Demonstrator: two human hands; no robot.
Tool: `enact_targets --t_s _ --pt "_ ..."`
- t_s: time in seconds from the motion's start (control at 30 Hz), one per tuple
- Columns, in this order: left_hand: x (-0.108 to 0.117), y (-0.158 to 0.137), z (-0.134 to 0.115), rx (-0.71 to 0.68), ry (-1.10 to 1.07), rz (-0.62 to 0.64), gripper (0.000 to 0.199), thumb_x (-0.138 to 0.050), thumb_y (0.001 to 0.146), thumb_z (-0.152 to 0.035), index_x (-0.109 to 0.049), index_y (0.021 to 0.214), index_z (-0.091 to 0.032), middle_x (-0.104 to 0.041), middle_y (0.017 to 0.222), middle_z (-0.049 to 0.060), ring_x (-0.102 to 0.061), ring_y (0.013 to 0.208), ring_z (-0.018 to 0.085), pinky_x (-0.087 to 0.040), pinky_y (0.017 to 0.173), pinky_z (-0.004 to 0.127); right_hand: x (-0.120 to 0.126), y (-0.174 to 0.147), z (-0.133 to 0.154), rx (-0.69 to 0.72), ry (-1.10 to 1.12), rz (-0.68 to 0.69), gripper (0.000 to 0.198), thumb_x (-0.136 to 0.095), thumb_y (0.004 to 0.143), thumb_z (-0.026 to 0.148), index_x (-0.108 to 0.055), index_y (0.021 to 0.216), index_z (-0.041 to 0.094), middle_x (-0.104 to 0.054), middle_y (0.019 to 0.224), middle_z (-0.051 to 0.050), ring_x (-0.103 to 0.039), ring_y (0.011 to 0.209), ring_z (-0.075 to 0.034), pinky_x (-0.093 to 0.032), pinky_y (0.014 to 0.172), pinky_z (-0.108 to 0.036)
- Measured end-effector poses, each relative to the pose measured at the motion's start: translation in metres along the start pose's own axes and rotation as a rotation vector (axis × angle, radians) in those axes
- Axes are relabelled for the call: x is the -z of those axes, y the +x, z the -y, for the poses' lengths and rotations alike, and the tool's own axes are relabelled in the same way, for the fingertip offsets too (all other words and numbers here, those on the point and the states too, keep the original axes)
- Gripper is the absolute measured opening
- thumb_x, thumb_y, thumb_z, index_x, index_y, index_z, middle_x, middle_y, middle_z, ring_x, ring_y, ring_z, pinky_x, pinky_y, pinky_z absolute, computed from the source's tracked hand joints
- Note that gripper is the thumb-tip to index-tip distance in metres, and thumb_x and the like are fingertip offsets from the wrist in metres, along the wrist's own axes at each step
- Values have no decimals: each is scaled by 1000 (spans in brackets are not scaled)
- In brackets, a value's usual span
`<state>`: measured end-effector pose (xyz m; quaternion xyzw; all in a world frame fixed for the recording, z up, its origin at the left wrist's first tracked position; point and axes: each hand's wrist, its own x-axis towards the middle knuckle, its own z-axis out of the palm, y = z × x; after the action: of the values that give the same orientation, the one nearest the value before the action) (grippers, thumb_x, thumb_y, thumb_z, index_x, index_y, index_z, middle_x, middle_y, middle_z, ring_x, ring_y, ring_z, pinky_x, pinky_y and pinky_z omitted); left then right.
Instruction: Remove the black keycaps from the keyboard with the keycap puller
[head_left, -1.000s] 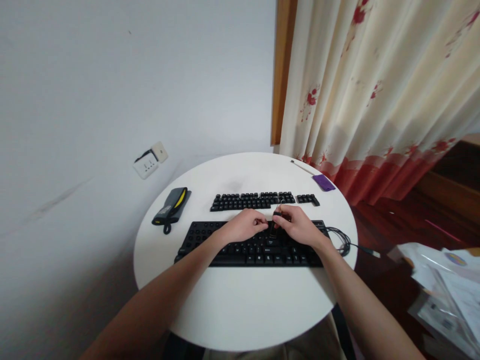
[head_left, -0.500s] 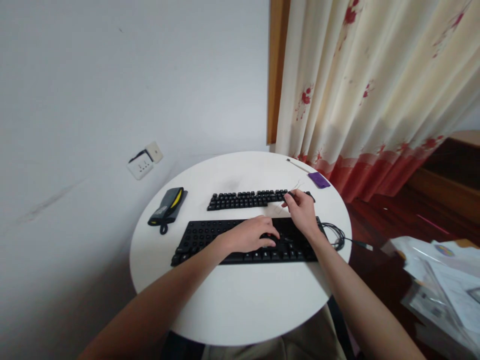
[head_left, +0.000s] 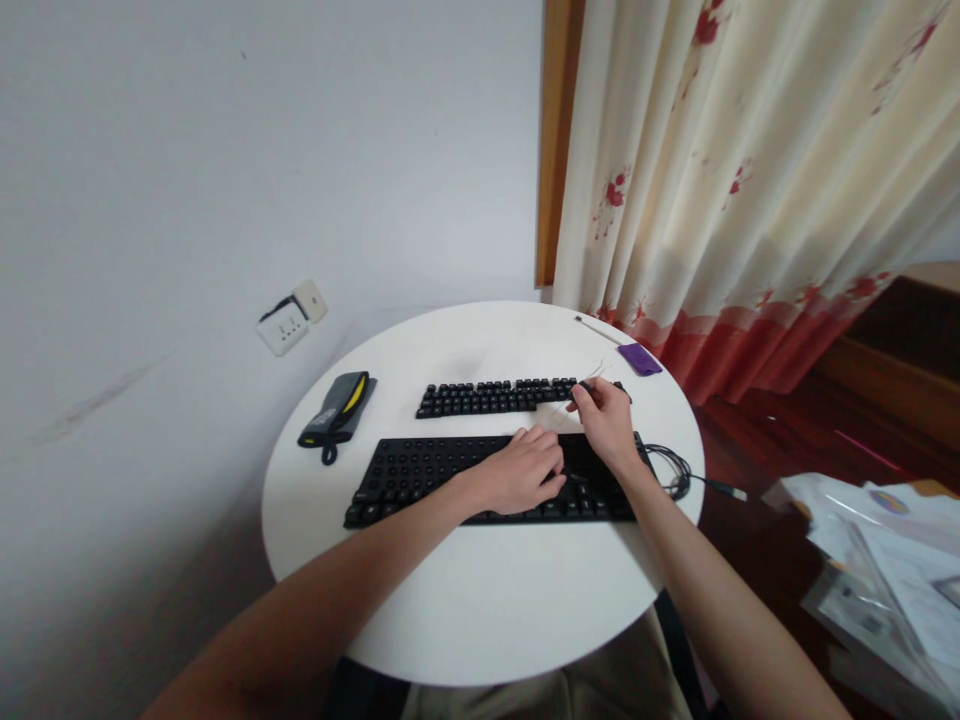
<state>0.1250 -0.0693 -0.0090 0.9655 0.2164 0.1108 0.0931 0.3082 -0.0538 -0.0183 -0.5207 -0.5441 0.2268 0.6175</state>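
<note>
A black keyboard lies across the table; much of its upper face is without keycaps, while caps remain along the front edge. Over its middle rests my left hand, fingers curled down and drawn together near the thumb; whatever is under them is hidden. Behind the keyboard, loose black keycaps stand in rows. My right hand, above the keyboard's right part and beside the right end of those rows, is closed in a pinch on a small dark piece with thin wires, apparently a wire keycap puller.
A grey and yellow pouch lies on the left of the round white table. At the back right are a thin brush and a purple packet. The coiled USB cable hangs past the right edge. Plastic bags lie beyond.
My left hand has shifted slightly right and up over the keyboard, and its fingers have drawn closer together. My right hand has hardly moved and keeps its pinch.
</note>
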Motion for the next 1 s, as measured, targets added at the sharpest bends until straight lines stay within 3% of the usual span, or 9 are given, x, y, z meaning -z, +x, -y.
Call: enact_targets --t_s 0.17,0.33,0.47,0.67,0.8,1.0 --pt "1 1 0 -13 22 9 13 -50 95 -28 -48 85 -19 -51 97 6 -47 96 23 -40 90 40 0 0 0 -8 10 -9 22 -59 88 36 -58 75 18 -65 62 -2 -57 54 -15 -41 53 -26" --pt "-3 5 6 29 -93 -45 12 -42 96 -20 -44 84 -20 -50 90 4 -47 88 20 -40 83 35 1 1 -3 -11 1 -17 22 -59 87 36 -58 75 18 -64 62 -2 -56 52 -15 -41 52 -26" --pt "-3 5 9 53 -175 -57 15 -48 98 -32 -47 88 -20 -52 92 4 -48 88 20 -40 84 35 2 2 -4 -5 -9 -33 21 -58 88 35 -59 75 18 -65 61 -2 -56 52 -15 -41 53 -26" --pt "23 -8 25 33 -240 1 29 -72 84 -31 -57 107 -23 -54 115 6 -48 111 24 -38 99 39 3 3 -2 -1 -19 -59 22 -57 88 34 -58 73 18 -64 60 -2 -55 52 -15 -41 54 -27" --pt "41 -15 39 24 -308 61 24 -72 84 -25 -62 105 -23 -60 108 4 -53 105 21 -41 95 35 3 3 -2 -9 -15 -46 21 -57 88 33 -58 73 18 -66 61 -2 -55 53 -15 -41 54 -27" --pt "42 -17 46 61 -343 142 19 -72 83 -21 -68 101 -21 -62 100 4 -59 94 19 -45 83 30 4 3 -2 -16 -5 -50 21 -57 88 34 -58 74 18 -66 62 -3 -55 53 -15 -41 53 -26"
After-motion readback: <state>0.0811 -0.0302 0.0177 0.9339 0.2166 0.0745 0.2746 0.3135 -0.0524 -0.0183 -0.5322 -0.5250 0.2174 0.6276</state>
